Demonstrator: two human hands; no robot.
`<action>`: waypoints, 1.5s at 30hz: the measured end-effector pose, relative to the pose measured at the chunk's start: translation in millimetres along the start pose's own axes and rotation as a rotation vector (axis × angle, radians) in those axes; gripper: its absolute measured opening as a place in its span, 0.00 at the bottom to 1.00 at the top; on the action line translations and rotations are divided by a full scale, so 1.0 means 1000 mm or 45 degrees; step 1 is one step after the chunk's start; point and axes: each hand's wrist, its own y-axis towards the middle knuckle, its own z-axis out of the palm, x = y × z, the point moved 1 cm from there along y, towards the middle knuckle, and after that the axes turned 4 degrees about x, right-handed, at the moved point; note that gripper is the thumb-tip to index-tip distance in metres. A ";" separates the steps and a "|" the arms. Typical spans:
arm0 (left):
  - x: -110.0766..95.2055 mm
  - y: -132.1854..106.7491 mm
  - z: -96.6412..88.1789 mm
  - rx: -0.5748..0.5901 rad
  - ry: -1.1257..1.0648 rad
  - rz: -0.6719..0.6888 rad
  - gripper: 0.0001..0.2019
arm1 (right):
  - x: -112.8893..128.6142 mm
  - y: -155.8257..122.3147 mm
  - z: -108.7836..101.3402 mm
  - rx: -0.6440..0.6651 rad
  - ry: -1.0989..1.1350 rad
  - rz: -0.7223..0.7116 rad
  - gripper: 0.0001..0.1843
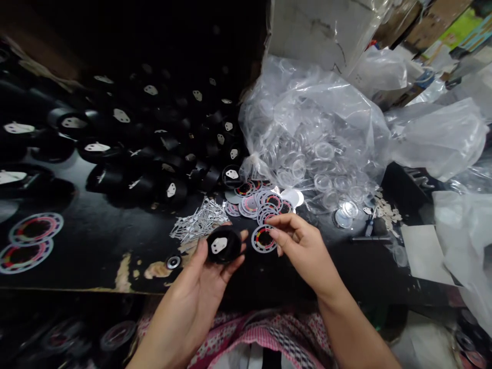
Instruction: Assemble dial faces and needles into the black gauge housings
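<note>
**Left hand (202, 284) gripping black cup (232, 250), right hand (303, 246) pinching dial disc (260, 240)**

Left: thumb on one side, fingers round the other, cup firmly held, its face up. Pale metal plate (219, 245) with small holes shows on that face.

Right: thumb and fingertips closed on the disc's near edge. Disc sits at 3 o'clock from the cup, apart from it, printed side up. Can't tell if it's lifted off the table (88, 225).

From the cup: heap of thin metal pins (198, 220) at 10, just beside; small ring (173, 262) between 8 and 9; loose dial pile (249, 205) between 1 and 2; many more cups (142, 184) spread around 10, further out; two overlapping dials (36, 228) at 9, well apart.

From the right hand: clear plastic bag (311, 123) with transparent rings (325, 150) at 12; screwdriver (369, 225) and heap of small plates (387, 211) between 2 and 3; pale card (426, 256) at 3.
</note>
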 end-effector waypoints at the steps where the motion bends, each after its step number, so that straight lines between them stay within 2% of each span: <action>1: 0.000 0.000 0.000 -0.005 -0.001 0.048 0.16 | 0.000 0.000 0.000 0.003 0.000 -0.004 0.09; 5: 0.003 0.000 0.001 0.111 0.038 0.165 0.19 | 0.000 0.001 0.000 0.021 -0.044 -0.064 0.12; 9: 0.004 0.001 0.005 0.132 0.113 0.225 0.17 | 0.005 -0.002 -0.002 -0.035 0.028 -0.058 0.08; 12: 0.006 0.000 0.010 0.118 0.195 0.198 0.18 | 0.014 -0.006 0.002 -0.067 -0.088 -0.238 0.08; 15: 0.011 -0.001 0.009 0.082 0.268 0.111 0.21 | 0.022 -0.008 0.011 -0.017 -0.235 -0.401 0.11; 18: 0.015 -0.001 0.000 0.118 0.398 0.108 0.21 | 0.023 -0.007 0.017 -0.025 -0.237 -0.281 0.06; 22: 0.016 0.002 -0.011 0.195 0.491 0.103 0.21 | 0.019 -0.005 0.016 0.014 -0.126 -0.096 0.02; 27: 0.015 0.003 -0.010 0.298 0.496 0.022 0.19 | 0.018 -0.004 0.011 0.043 -0.173 -0.087 0.01; 33: 0.014 0.003 -0.008 0.206 0.410 0.044 0.19 | 0.012 -0.004 0.016 0.081 0.101 0.102 0.06; 36: 0.013 0.004 -0.004 0.209 0.407 0.040 0.19 | 0.010 -0.006 0.011 0.027 0.073 0.070 0.08; 41: 0.008 0.003 0.014 0.134 0.304 0.153 0.18 | 0.007 -0.001 -0.015 -0.188 0.087 0.035 0.12; 45: 0.006 -0.004 0.021 0.121 0.283 0.118 0.20 | 0.000 0.008 -0.030 -0.246 -0.118 -0.045 0.14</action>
